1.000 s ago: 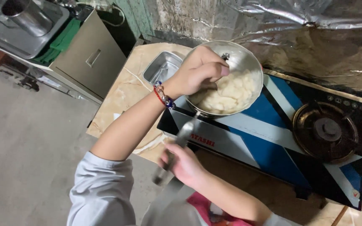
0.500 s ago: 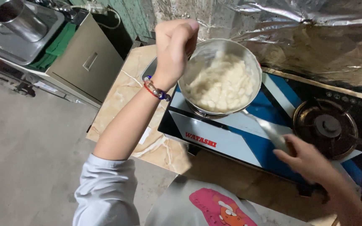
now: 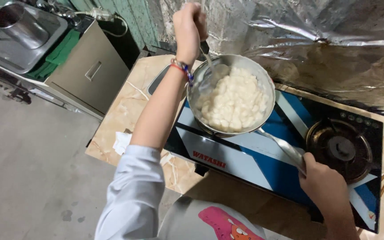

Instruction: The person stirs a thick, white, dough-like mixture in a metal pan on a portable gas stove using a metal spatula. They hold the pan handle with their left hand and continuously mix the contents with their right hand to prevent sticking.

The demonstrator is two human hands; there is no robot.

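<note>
A steel pan (image 3: 263, 80) full of white, lumpy food (image 3: 234, 104) sits on the left burner of a blue and black gas stove (image 3: 254, 160). My left hand (image 3: 188, 24) is raised above the pan's far left rim, closed on a metal spoon (image 3: 206, 55) whose bowl dips into the food. A red and blue bracelet (image 3: 181, 69) circles that wrist. My right hand (image 3: 323, 184) grips the end of the pan's long handle (image 3: 283, 149) at the lower right.
The right burner (image 3: 341, 146) stands bare. Crinkled foil (image 3: 316, 44) covers the wall behind the stove. A marbled countertop (image 3: 121, 115) carries the stove and a crumpled white paper (image 3: 122, 142). At far left a steel sink (image 3: 21, 31) and metal cabinet (image 3: 90, 73) stand over the concrete floor.
My left hand rose from inside the pan to above its rim with the spoon. The pan's handle swung from lower left to lower right, and my right hand now holds it.
</note>
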